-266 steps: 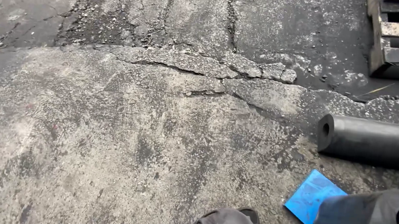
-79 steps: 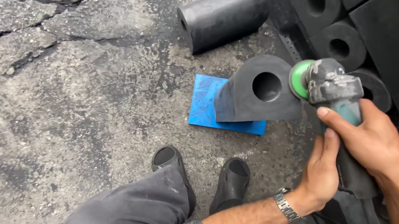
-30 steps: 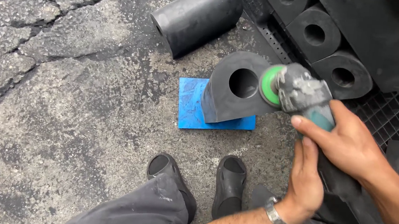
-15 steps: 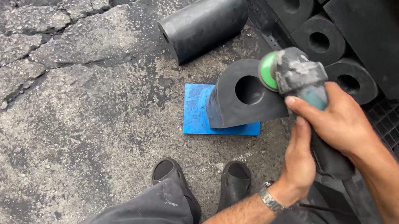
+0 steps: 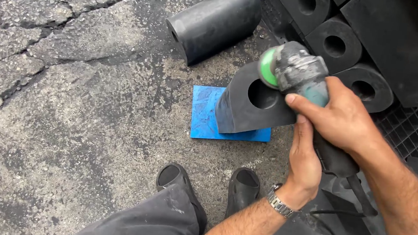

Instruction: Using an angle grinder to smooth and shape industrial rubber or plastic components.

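angle grinder [image 5: 295, 72]: 1 | blue board [image 5: 208, 113]: 1 | shoes [image 5: 175, 176]: 2 | hands [image 5: 339, 117]: 2

My right hand [image 5: 339, 120] covers the middle of the angle grinder [image 5: 299, 77], so its switch and most of its body are out of sight; my forearm runs off the frame at four o'clock. My left hand [image 5: 304, 160] sits under the tool, fingers tucked behind it where I cannot see them. The grinder's green disc [image 5: 267, 67] shows only as a sliver, and its contact with the black rubber block [image 5: 251, 106] is hidden. That block hides part of the blue board [image 5: 209, 115]. At one o'clock the stacked black pieces [image 5: 379, 42] are cut by the edge. My legs leave the frame at six o'clock.
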